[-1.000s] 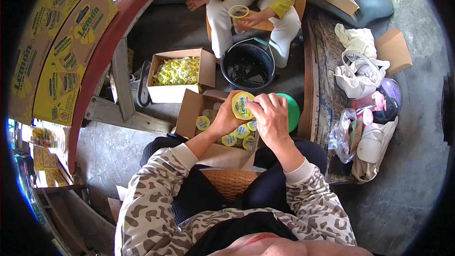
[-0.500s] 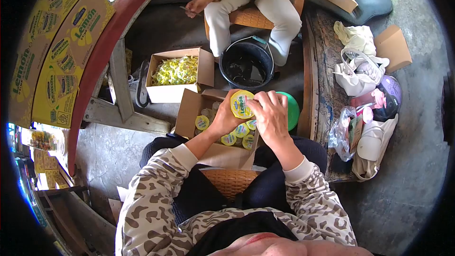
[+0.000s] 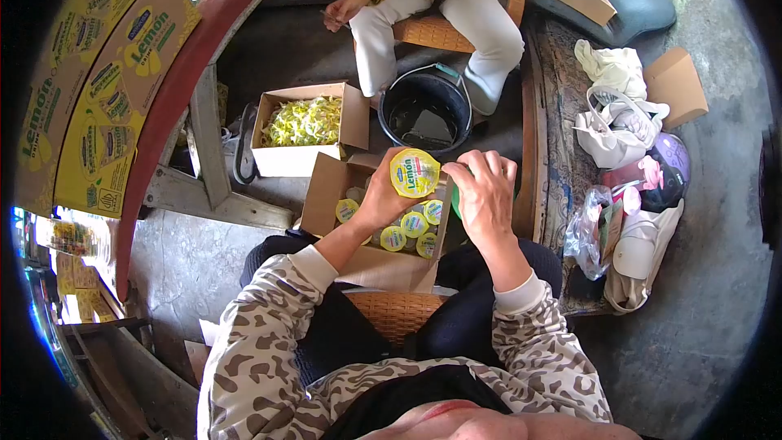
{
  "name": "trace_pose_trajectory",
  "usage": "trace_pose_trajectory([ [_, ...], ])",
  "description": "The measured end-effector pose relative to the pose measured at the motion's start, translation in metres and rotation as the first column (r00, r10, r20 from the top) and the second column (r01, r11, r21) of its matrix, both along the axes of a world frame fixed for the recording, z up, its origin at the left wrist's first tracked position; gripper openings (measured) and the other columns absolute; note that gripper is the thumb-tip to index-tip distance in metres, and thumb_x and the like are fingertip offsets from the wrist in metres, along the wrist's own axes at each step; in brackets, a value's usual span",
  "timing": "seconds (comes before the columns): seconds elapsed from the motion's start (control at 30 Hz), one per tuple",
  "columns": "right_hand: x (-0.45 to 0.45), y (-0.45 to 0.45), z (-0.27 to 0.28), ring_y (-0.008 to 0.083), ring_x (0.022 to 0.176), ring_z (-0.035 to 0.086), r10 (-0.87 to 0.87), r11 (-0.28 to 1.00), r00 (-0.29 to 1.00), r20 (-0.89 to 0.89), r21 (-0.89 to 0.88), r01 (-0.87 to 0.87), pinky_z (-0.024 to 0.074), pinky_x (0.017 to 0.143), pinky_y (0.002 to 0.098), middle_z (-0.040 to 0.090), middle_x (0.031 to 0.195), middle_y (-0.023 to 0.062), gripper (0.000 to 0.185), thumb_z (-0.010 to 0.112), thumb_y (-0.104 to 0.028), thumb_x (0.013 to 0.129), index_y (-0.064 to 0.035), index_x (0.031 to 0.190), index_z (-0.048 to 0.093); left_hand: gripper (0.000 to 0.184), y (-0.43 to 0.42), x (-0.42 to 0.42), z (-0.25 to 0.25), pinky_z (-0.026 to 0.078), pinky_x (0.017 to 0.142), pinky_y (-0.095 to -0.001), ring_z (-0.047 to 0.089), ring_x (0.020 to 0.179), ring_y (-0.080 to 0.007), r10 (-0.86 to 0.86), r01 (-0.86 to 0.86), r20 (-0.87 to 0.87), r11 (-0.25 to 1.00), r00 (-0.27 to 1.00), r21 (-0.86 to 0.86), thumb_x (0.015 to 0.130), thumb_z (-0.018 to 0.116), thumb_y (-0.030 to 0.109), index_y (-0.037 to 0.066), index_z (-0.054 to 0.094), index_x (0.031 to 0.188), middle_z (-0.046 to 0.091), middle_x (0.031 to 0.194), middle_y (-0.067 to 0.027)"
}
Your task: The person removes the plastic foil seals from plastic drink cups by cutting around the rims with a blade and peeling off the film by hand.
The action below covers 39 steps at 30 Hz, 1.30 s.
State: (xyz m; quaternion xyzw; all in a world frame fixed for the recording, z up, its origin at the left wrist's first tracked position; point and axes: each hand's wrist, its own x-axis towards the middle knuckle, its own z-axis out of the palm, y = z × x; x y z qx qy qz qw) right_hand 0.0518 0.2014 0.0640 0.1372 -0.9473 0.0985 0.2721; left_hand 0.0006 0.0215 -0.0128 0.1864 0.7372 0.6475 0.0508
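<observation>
My left hand [image 3: 381,200] is wrapped round a lemon drink cup [image 3: 415,173], its round yellow printed lid facing up. Just off the lid's right edge is my right hand [image 3: 487,195], thumb and forefinger pressed together; whatever they pinch is too small to make out. Below the hands an open cardboard box [image 3: 391,272] holds several more cups with yellow lids, such as one lidded cup [image 3: 393,238]. A green round thing [image 3: 457,200] is mostly hidden behind my right hand.
A black bucket [image 3: 391,132] with dark contents stands ahead, beside a box of yellow-green scraps [image 3: 301,121]. Beyond sits a person in white trousers [image 3: 489,37]. Lemon cartons [image 3: 122,90] line the left; bags [image 3: 611,134] lie on the right-hand bench.
My right hand has moved right, from over the lid to beside its edge. The cup has shifted slightly left and tilted. One of the other person's hands has left view.
</observation>
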Motion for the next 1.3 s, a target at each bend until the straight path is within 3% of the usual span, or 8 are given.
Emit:
trace_pose_trajectory([
  [0.27,0.001,0.001,0.004,0.02,0.088,0.057,-0.023,0.99,0.999,-0.045,-0.137,0.016,0.0411,0.085,0.038,0.059,0.091,-0.0017,0.021,0.069,-0.006,0.077,-0.0154,0.095,0.071,0.078,-0.001,-0.002,-0.004,0.051,0.093,-0.0336,0.063,0.107,-0.0185,-0.057,0.057,-0.015,0.998,0.998,0.016,0.066,0.093,0.017,0.001,0.048,0.128,0.065,0.115,-0.0111],
  [0.53,0.005,-0.019,-0.009,0.0212,0.078,0.059,-0.006,0.958,1.0,-0.005,-0.285,0.004,0.0415,0.075,0.0384,0.058,0.083,0.0013,0.015,0.074,-0.006,0.078,-0.0106,0.091,0.068,0.073,0.011,0.011,0.003,0.053,0.09,-0.0362,0.066,0.104,-0.023,0.051,-0.051,0.007,0.998,0.999,-0.02,0.069,0.09,0.015,0.003,0.047,0.127,0.066,0.111,-0.0132],
  [0.67,0.005,-0.022,-0.009,0.0208,0.078,0.059,-0.028,0.954,1.0,-0.009,-0.299,0.024,0.0412,0.075,0.0383,0.058,0.081,0.0014,0.015,0.074,-0.006,0.078,-0.0104,0.091,0.068,0.072,0.015,0.016,-0.001,0.053,0.09,-0.0369,0.066,0.104,-0.0253,0.077,-0.08,-0.055,0.995,0.996,-0.06,0.071,0.088,0.013,0.004,0.045,0.129,0.066,0.111,-0.0142],
  [1.3,0.013,-0.029,-0.003,0.0226,0.075,0.059,-0.048,0.951,0.996,0.081,-0.3,0.07,0.0393,0.073,0.0385,0.058,0.08,0.0048,0.016,0.074,-0.003,0.076,-0.0067,0.091,0.071,0.071,0.021,0.022,-0.002,0.051,0.092,-0.0392,0.063,0.108,-0.03,0.084,-0.084,-0.002,0.994,0.996,-0.073,0.074,0.084,0.013,0.003,0.043,0.131,0.061,0.117,-0.0167],
])
